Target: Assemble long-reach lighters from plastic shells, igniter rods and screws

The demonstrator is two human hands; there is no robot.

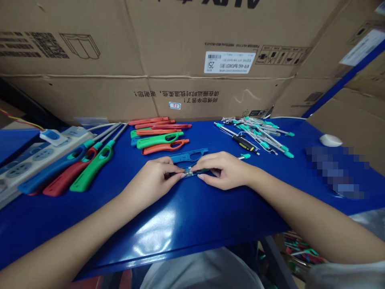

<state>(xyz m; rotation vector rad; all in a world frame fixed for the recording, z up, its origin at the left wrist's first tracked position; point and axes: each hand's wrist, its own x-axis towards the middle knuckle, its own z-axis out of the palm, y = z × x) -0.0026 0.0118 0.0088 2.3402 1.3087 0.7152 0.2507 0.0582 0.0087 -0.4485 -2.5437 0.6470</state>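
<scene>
My left hand (156, 176) and my right hand (222, 168) meet at the middle of the blue table (186, 216). Both pinch a thin lighter insert (189, 172) with a clear middle part, which lies flat between my fingertips. A metal tube with a teal tip (245, 156) sticks out to the right behind my right hand. Just behind the fingers lies an open blue lighter shell (189, 154).
Three finished long lighters, blue, red and green (90, 168), lie at the left beside a white power strip (27, 160). Orange, green and blue shell halves (159, 134) are stacked behind. A pile of metal inserts with teal tips (261, 134) and a screwdriver (245, 144) lie at the right. Cardboard boxes (192, 60) wall the back.
</scene>
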